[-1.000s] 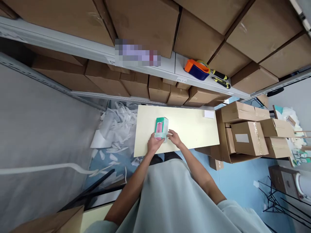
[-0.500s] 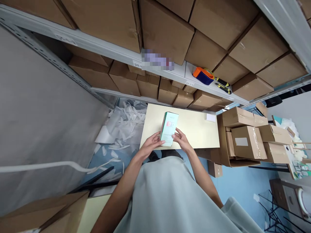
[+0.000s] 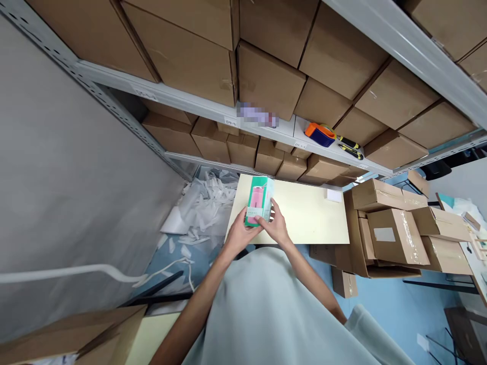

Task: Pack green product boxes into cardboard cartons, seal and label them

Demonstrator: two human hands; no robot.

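Between my two hands is a small upright product box (image 3: 257, 196), green and pale mint with a pink item pictured on the side facing me. My left hand (image 3: 240, 232) grips its lower left edge, fingers closed along the side. On the right side, my right hand (image 3: 276, 224) holds the lower corner, its thumb laid across the printed front. The box is held over the near left part of a cream tabletop (image 3: 308, 215); whether its base touches the surface cannot be made out.
A small white box (image 3: 334, 195) lies at the tabletop's far right corner. Cardboard cartons (image 3: 395, 235) are stacked to the right. Ahead, a metal shelf holds more cartons, an orange-and-blue tape dispenser (image 3: 320, 134) and yellow-black cutters (image 3: 350, 151). White packing scraps (image 3: 207, 205) heap at left.
The box has been turned in my hands, so the green side with the pink picture now faces me instead of the pale mint side. My right thumb has moved across its front.
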